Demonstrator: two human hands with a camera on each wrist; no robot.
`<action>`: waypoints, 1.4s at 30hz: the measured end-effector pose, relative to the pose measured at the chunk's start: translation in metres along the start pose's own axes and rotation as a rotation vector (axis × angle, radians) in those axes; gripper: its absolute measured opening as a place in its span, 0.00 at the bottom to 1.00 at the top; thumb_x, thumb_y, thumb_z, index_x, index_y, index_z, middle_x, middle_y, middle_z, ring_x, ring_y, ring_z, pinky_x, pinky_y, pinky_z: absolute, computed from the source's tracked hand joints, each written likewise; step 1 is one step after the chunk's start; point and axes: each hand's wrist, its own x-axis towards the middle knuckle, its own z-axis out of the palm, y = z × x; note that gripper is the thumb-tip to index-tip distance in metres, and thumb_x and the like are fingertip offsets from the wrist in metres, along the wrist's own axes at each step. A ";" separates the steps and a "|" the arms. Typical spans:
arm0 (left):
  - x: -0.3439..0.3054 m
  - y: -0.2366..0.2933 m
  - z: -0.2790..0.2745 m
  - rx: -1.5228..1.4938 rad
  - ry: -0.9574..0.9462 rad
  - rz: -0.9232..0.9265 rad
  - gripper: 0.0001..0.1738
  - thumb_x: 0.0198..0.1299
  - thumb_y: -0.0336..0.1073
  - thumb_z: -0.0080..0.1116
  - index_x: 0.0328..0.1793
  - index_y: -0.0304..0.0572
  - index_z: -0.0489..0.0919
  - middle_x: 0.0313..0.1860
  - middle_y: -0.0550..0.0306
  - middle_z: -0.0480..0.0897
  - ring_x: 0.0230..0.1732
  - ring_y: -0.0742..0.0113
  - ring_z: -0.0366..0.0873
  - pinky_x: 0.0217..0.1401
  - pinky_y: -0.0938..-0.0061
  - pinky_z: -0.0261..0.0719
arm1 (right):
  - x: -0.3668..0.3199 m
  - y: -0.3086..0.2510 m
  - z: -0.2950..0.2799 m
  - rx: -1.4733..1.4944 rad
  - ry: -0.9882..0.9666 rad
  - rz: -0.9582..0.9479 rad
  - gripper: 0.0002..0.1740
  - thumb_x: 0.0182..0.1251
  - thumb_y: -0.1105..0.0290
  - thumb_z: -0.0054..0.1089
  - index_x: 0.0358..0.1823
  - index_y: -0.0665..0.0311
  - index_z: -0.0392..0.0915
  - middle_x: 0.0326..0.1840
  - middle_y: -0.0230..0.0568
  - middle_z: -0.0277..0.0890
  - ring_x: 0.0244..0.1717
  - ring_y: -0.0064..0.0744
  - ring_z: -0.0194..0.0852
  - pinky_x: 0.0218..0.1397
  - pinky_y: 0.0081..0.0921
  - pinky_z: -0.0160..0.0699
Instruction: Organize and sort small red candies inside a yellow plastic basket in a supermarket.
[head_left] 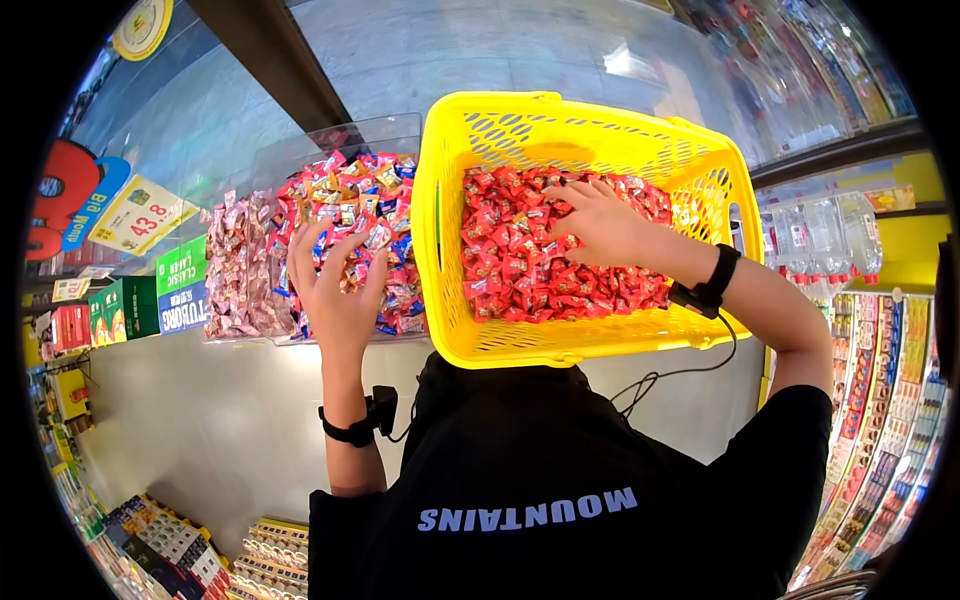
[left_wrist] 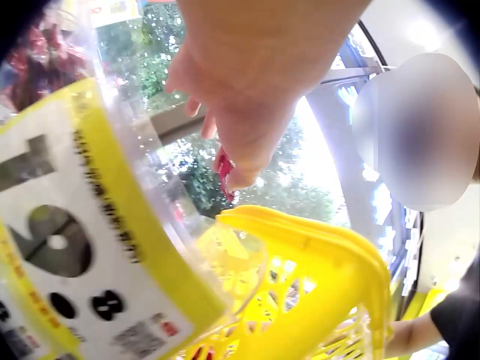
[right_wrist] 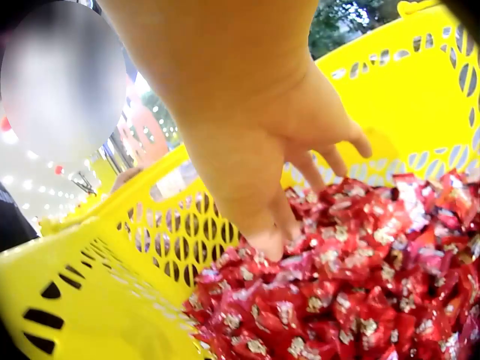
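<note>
My left hand point(head_left: 335, 290) is over a clear bin point(head_left: 405, 128) of mixed candies point(head_left: 350, 190). In the left wrist view a red wrapped candy point(left_wrist: 225, 174) shows between its thumb and a finger. The yellow shopping basket point(head_left: 432, 230) stands right beside this bin, with a thick layer of red wrapped candies point(head_left: 520, 285) inside. Over that layer reaches my right hand point(head_left: 605, 225), fingers spread and bent down to the wrappers. In the right wrist view the thumb point(right_wrist: 266, 241) dips to the candies' surface, and nothing shows held in this hand.
Another clear bin holds pinkish wrapped candies point(head_left: 240, 265) on the left. A price sign point(left_wrist: 112, 247) stands along the bin's front. Beer boxes point(head_left: 183, 285) lie farther left, and clear bottles point(head_left: 825, 240) stand right of the basket. A cable point(head_left: 650, 378) trails from the right wrist.
</note>
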 end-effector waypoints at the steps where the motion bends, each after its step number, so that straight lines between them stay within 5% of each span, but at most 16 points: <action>1: -0.008 -0.010 0.004 0.062 -0.020 -0.016 0.16 0.56 0.39 0.82 0.50 0.51 0.92 0.72 0.51 0.80 0.78 0.38 0.70 0.81 0.41 0.65 | 0.002 0.000 0.007 -0.027 -0.028 0.026 0.24 0.59 0.60 0.81 0.58 0.50 0.90 0.81 0.50 0.67 0.84 0.58 0.61 0.84 0.57 0.63; 7: -0.033 -0.026 0.013 0.194 -0.182 -0.074 0.19 0.60 0.44 0.80 0.57 0.55 0.92 0.76 0.48 0.77 0.81 0.38 0.66 0.86 0.36 0.57 | 0.016 0.008 0.039 -0.025 0.046 0.032 0.23 0.56 0.56 0.81 0.53 0.51 0.91 0.79 0.49 0.68 0.83 0.54 0.62 0.83 0.60 0.61; 13: -0.018 -0.008 0.003 0.150 -0.108 -0.056 0.24 0.62 0.39 0.78 0.66 0.51 0.89 0.76 0.47 0.77 0.82 0.38 0.66 0.85 0.43 0.61 | 0.014 -0.001 0.004 0.022 0.189 -0.111 0.19 0.54 0.62 0.81 0.47 0.56 0.89 0.78 0.49 0.70 0.81 0.55 0.65 0.82 0.56 0.66; 16: -0.005 0.011 -0.008 0.008 -0.031 -0.001 0.26 0.58 0.39 0.80 0.64 0.50 0.89 0.76 0.47 0.77 0.83 0.38 0.65 0.86 0.40 0.58 | 0.012 -0.019 -0.031 0.098 0.337 -0.155 0.16 0.58 0.60 0.77 0.46 0.57 0.89 0.80 0.49 0.69 0.82 0.55 0.63 0.85 0.59 0.62; 23: 0.018 0.082 -0.010 -0.188 -0.235 0.250 0.22 0.52 0.45 0.84 0.55 0.57 0.91 0.76 0.54 0.78 0.83 0.42 0.65 0.88 0.31 0.51 | 0.002 -0.084 -0.066 0.149 0.508 -0.332 0.16 0.55 0.65 0.81 0.43 0.60 0.86 0.80 0.49 0.69 0.84 0.57 0.64 0.86 0.62 0.63; 31: 0.012 0.086 -0.010 -0.166 -0.295 0.301 0.17 0.48 0.45 0.86 0.45 0.59 0.93 0.72 0.61 0.81 0.83 0.45 0.66 0.91 0.31 0.46 | -0.001 -0.095 -0.060 0.342 0.492 -0.314 0.17 0.57 0.64 0.82 0.45 0.60 0.85 0.78 0.50 0.70 0.80 0.58 0.68 0.82 0.59 0.68; 37: 0.012 0.071 -0.015 -0.096 -0.098 0.373 0.11 0.53 0.36 0.80 0.41 0.55 0.90 0.68 0.61 0.83 0.80 0.46 0.70 0.88 0.32 0.54 | 0.007 -0.089 -0.060 0.399 0.402 -0.289 0.18 0.61 0.64 0.82 0.51 0.57 0.87 0.80 0.51 0.70 0.78 0.58 0.70 0.80 0.55 0.70; 42: 0.011 0.015 -0.031 0.067 0.019 0.109 0.08 0.58 0.34 0.78 0.41 0.51 0.89 0.68 0.56 0.83 0.79 0.41 0.70 0.84 0.34 0.59 | 0.017 -0.037 -0.016 0.228 0.184 -0.143 0.17 0.63 0.63 0.80 0.52 0.55 0.88 0.80 0.52 0.69 0.81 0.58 0.66 0.83 0.55 0.66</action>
